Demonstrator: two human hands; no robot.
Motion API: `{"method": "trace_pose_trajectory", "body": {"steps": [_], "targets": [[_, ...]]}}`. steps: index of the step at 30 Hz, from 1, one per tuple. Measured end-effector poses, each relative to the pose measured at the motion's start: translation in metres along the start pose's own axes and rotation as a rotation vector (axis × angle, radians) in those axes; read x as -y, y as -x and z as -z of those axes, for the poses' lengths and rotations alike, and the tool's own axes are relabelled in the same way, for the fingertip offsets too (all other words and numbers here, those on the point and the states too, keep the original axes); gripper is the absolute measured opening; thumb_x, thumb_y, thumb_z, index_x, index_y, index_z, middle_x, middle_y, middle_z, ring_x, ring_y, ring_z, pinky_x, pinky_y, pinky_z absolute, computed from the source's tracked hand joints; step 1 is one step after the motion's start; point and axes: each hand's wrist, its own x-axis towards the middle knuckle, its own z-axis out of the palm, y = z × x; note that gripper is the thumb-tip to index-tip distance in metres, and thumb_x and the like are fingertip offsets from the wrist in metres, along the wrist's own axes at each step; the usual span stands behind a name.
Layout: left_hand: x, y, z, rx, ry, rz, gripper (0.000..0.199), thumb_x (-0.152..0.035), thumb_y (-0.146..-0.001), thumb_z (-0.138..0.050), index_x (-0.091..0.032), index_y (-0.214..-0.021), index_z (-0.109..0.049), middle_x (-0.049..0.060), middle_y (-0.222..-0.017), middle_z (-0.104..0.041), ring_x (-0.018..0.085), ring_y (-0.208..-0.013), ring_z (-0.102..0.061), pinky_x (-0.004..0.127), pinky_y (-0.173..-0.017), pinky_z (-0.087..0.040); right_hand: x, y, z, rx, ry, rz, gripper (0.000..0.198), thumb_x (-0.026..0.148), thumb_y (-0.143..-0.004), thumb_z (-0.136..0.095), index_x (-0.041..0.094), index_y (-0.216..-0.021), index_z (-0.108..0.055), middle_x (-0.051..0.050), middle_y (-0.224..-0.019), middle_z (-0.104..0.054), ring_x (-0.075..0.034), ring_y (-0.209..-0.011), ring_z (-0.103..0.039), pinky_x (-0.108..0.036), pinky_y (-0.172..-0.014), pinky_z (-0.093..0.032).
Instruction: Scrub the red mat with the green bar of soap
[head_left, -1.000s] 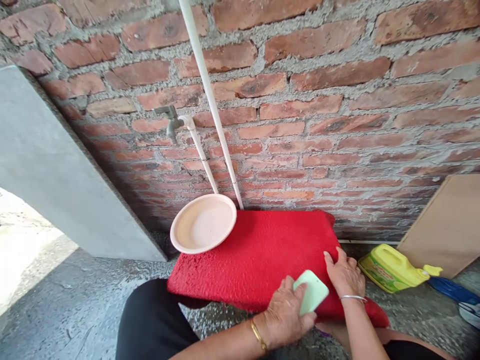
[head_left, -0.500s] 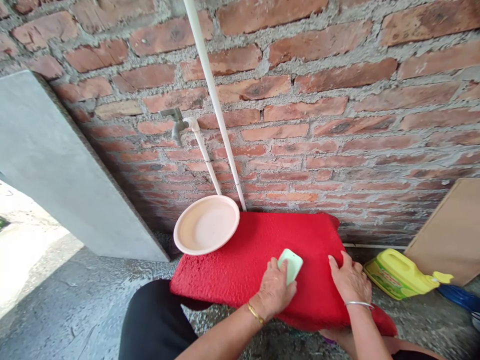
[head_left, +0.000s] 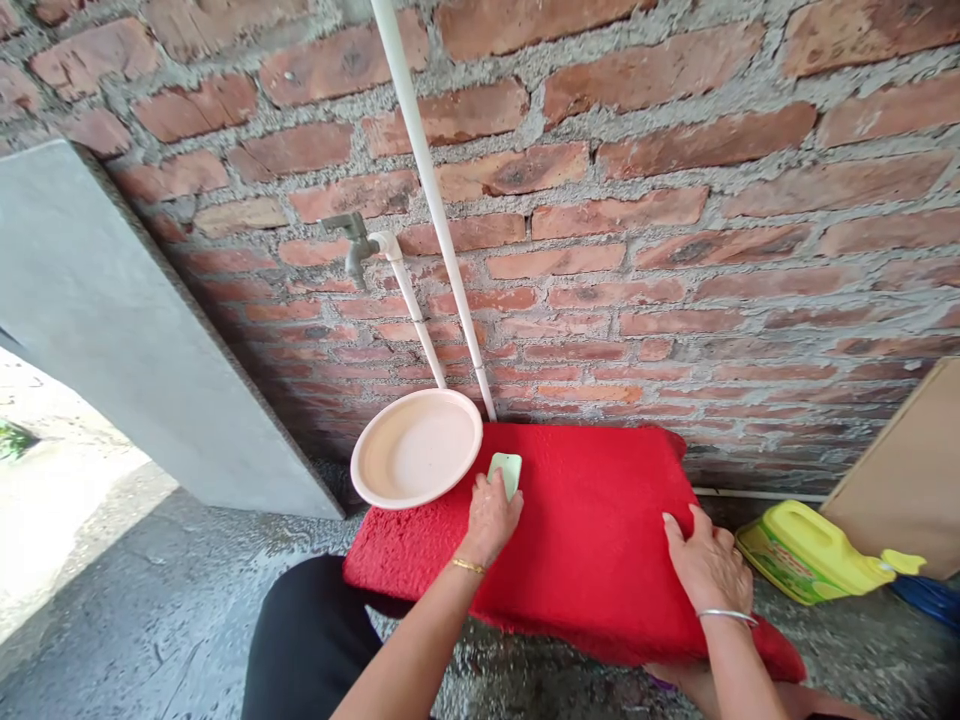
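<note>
A wet-looking red cloth [head_left: 592, 530] lies spread over a low surface, its edges hanging down at the front and right. My left hand [head_left: 493, 518] grips a pale green scrub brush [head_left: 509, 468], with a small hole at its far end, against the left-middle part of the cloth. Its underside is hidden. Near the cloth's right edge rests my right hand [head_left: 709, 568], fingers spread and flat on the fabric. Just left of the brush, a pale pink basin [head_left: 431, 450] stands on the cloth's back-left corner.
Behind runs a brick wall [head_left: 592, 240] with white pipes [head_left: 425, 160] and a tap [head_left: 355, 246]. A grey slab [head_left: 165, 330] leans at left. On the floor at right lie a yellow jug [head_left: 821, 550] and a blue item [head_left: 930, 597], near a brown board [head_left: 904, 470].
My left hand has moved left and slightly away from me with the brush, closer to the basin. My right hand stays at the cloth's right edge.
</note>
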Motion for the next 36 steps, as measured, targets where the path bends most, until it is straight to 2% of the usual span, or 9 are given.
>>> {"method": "trace_pose_trajectory", "body": {"steps": [5, 7, 9, 16, 18, 21, 26, 28, 36], "targets": [[-0.076, 0.047, -0.021, 0.247, 0.123, -0.282, 0.064, -0.042, -0.083, -0.063, -0.016, -0.140, -0.051, 0.017, -0.126, -0.054, 0.031, -0.112, -0.055, 0.042, -0.099, -0.045, 0.000, 0.001, 0.002, -0.010, -0.001, 0.001, 0.073, 0.063, -0.095, -0.014, 0.018, -0.146, -0.042, -0.021, -0.119, -0.057, -0.036, -0.104, -0.064, -0.047, -0.090, -0.048], [-0.091, 0.054, -0.021, 0.316, 0.195, -0.344, 0.067, -0.048, -0.083, -0.063, -0.019, -0.141, -0.050, 0.015, -0.128, -0.054, 0.030, -0.113, -0.054, 0.041, -0.099, -0.046, 0.000, 0.001, 0.002, -0.021, -0.001, 0.013, 0.074, 0.063, -0.095, -0.013, 0.017, -0.145, -0.042, -0.021, -0.118, -0.058, -0.036, -0.102, -0.064, -0.048, -0.089, -0.048], [-0.086, 0.044, -0.014, 0.299, 0.217, -0.320, 0.062, -0.049, -0.085, -0.061, -0.020, -0.139, -0.052, 0.013, -0.124, -0.055, 0.028, -0.109, -0.056, 0.039, -0.098, -0.047, -0.001, 0.001, 0.001, -0.024, -0.002, 0.020, 0.074, 0.063, -0.095, -0.013, 0.017, -0.145, -0.043, -0.021, -0.118, -0.058, -0.036, -0.101, -0.064, -0.048, -0.087, -0.049], [-0.019, -0.035, 0.019, 0.043, -0.003, 0.018, 0.047, -0.036, -0.091, -0.055, -0.013, -0.132, -0.054, 0.015, -0.112, -0.058, 0.027, -0.100, -0.059, 0.042, -0.092, -0.048, 0.001, 0.002, 0.000, -0.032, 0.001, 0.020, 0.073, 0.062, -0.095, -0.013, 0.017, -0.144, -0.044, -0.022, -0.116, -0.058, -0.036, -0.099, -0.065, -0.048, -0.085, -0.049], [-0.024, -0.036, 0.017, 0.059, -0.015, 0.040, 0.045, -0.036, -0.091, -0.055, -0.013, -0.130, -0.055, 0.014, -0.111, -0.058, 0.027, -0.099, -0.060, 0.042, -0.092, -0.047, 0.001, 0.001, 0.000, -0.032, 0.004, 0.022, 0.073, 0.061, -0.095, -0.014, 0.017, -0.144, -0.044, -0.022, -0.116, -0.058, -0.036, -0.099, -0.065, -0.048, -0.085, -0.049], [-0.059, -0.008, 0.002, 0.156, 0.026, -0.041, 0.046, -0.038, -0.090, -0.056, -0.013, -0.128, -0.057, 0.014, -0.116, -0.056, 0.027, -0.104, -0.058, 0.039, -0.093, -0.047, 0.000, 0.001, -0.001, -0.028, 0.006, 0.016, 0.072, 0.062, -0.095, -0.015, 0.018, -0.145, -0.043, -0.021, -0.116, -0.058, -0.034, -0.098, -0.065, -0.048, -0.086, -0.049], [-0.122, 0.052, -0.019, 0.400, 0.187, -0.400, 0.066, -0.049, -0.083, -0.062, -0.018, -0.140, -0.051, 0.015, -0.126, -0.053, 0.031, -0.113, -0.053, 0.042, -0.098, -0.046, 0.000, 0.002, 0.001, -0.020, 0.032, 0.021, 0.071, 0.061, -0.096, -0.013, 0.019, -0.145, -0.042, -0.020, -0.116, -0.058, -0.034, -0.100, -0.065, -0.046, -0.087, -0.049], [-0.122, 0.055, -0.015, 0.411, 0.239, -0.428, 0.063, -0.052, -0.084, -0.059, -0.020, -0.138, -0.053, 0.013, -0.124, -0.054, 0.029, -0.110, -0.054, 0.041, -0.099, -0.046, 0.001, 0.004, 0.003, -0.020, 0.037, 0.025, 0.071, 0.060, -0.096, -0.013, 0.018, -0.145, -0.041, -0.020, -0.117, -0.058, -0.034, -0.101, -0.065, -0.047, -0.088, -0.049], [-0.075, 0.002, 0.006, 0.214, 0.061, -0.122, 0.052, -0.037, -0.091, -0.056, -0.012, -0.136, -0.053, 0.015, -0.119, -0.056, 0.027, -0.106, -0.056, 0.041, -0.097, -0.046, 0.001, 0.002, 0.011, 0.064, -0.120, -0.046, 0.069, 0.061, -0.096, -0.015, 0.022, -0.147, -0.040, -0.018, -0.125, -0.056, -0.034, -0.110, -0.062, -0.048, -0.093, -0.048]]}}
